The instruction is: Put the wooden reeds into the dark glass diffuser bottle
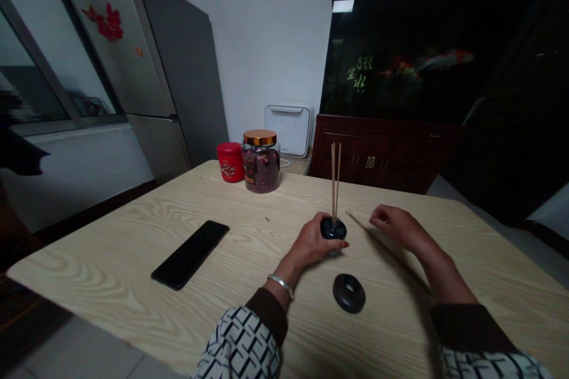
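Note:
My left hand is wrapped round a small dark round holder on the wooden table. Two thin sticks stand upright in the holder. My right hand rests on the table to the right of it, fingers curled over a thin stick that lies flat and runs under my forearm. Whether the fingers pinch that stick is unclear. A dark ring-shaped piece lies on the table nearer to me, between my forearms.
A black phone lies flat to the left. A red tin and a glass jar with a copper lid stand near the far edge. Behind are a fridge, a white appliance and a dark fish tank.

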Demonstrator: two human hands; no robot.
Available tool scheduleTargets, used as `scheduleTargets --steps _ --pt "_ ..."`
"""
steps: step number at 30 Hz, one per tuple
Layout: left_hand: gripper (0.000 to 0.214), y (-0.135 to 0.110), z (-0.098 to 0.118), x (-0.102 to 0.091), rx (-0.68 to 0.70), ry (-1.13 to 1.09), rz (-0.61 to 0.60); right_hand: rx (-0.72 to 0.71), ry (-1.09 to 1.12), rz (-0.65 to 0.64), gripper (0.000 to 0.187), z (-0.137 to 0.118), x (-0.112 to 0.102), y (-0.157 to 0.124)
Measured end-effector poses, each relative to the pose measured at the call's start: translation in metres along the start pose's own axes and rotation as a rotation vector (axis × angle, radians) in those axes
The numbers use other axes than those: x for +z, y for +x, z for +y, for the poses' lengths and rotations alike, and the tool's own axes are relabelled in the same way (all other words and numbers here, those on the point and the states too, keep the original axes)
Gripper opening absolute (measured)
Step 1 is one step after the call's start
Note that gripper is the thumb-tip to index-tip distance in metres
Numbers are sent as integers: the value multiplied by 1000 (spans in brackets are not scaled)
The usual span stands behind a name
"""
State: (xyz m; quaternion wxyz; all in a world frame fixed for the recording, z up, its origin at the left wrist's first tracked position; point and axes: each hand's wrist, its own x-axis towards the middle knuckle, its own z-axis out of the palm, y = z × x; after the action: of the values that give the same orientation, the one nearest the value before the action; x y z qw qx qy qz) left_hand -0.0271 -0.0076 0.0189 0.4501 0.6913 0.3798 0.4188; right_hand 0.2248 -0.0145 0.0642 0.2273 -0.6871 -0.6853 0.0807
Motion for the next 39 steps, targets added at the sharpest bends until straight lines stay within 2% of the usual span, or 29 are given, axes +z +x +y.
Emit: scheduleTargets --steps 3,6,18,23,26,28,30,32,34,36,39 --pt "65 0 0 0 -9 -1 2 131 -251 -166 9 17 8 -6" --pt "63 0 0 0 2 3 -3 171 -334 -228 12 17 16 -10" --pt "63 1 -3 0 18 30 -16 157 -219 -278 12 30 24 -4" --pt "64 1 -3 0 27 41 -12 165 -163 -256 6 27 14 -6" --pt "64 0 -2 0 24 30 -12 130 -89 -146 9 23 -6 -6" --pt "65 1 -2 0 16 31 -10 46 47 3 13 13 -25 -6" --pt "65 1 -4 0 12 38 -7 -34 307 206 18 -4 -43 -9" --pt "65 2 -5 1 15 44 -6 -54 644 421 24 -28 -55 -14" --pt "65 2 -6 1 25 44 -7 -49 954 569 28 -54 -60 -20" --pt "65 1 -6 0 30 44 -7 -65 1148 634 28 -76 -58 -23" --pt "65 1 -5 0 23 44 -8 -99 1204 669 26 -93 -47 -24"
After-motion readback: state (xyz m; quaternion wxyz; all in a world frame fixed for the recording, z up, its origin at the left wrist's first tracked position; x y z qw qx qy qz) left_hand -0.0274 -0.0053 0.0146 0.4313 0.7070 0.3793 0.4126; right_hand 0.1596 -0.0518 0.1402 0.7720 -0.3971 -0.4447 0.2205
